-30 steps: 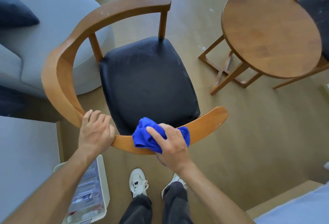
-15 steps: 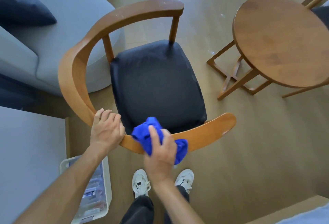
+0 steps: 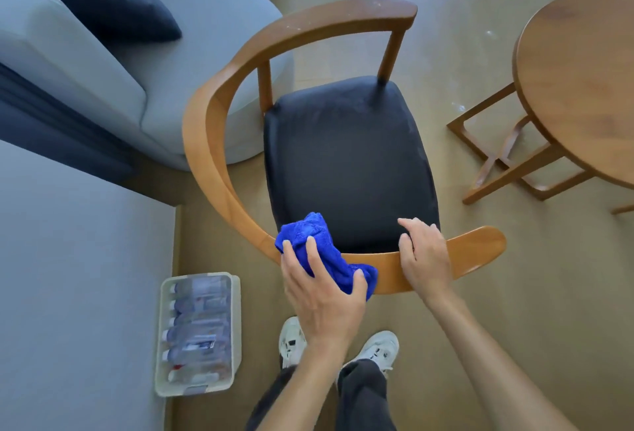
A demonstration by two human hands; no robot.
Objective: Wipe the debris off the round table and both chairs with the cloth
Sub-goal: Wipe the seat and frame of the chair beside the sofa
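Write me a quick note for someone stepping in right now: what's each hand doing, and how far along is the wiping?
Left hand holds the blue cloth on the near rail of the chair. Right hand grips that rail beside it.
Round table stands to the right; its top shows no debris, so it is probably done.
Left: white specks on the chair's far rail. The second chair is out of view.

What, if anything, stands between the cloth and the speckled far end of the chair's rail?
Nothing visible: from the cloth under the left hand, the rail curves bare round to the specks.
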